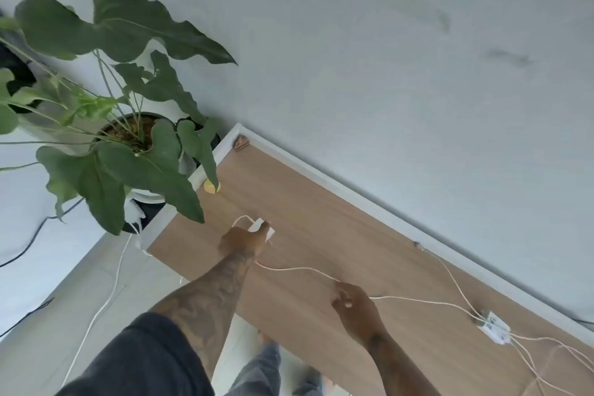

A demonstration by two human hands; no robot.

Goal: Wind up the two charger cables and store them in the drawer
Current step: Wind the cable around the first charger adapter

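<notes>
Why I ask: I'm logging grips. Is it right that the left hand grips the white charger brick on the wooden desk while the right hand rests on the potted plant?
Not quite. In the head view the left hand does grip the white charger brick on the wooden desk, but the right hand pinches the thin white cable, far from the potted plant.

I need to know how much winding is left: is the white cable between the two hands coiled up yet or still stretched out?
Stretched out. The cable runs in one loose line across the desk from the left hand to the right hand; no loops show.

Wood-look desk, plastic chargers, pretty matt all round

The light brown wood-grain desk top point(337, 222) is looking smooth and matt, the white plastic charger block point(262, 228) and thin white cable point(299, 270) are showing smooth, and the broad green leaves point(128, 26) are looking slightly waxy.
</notes>
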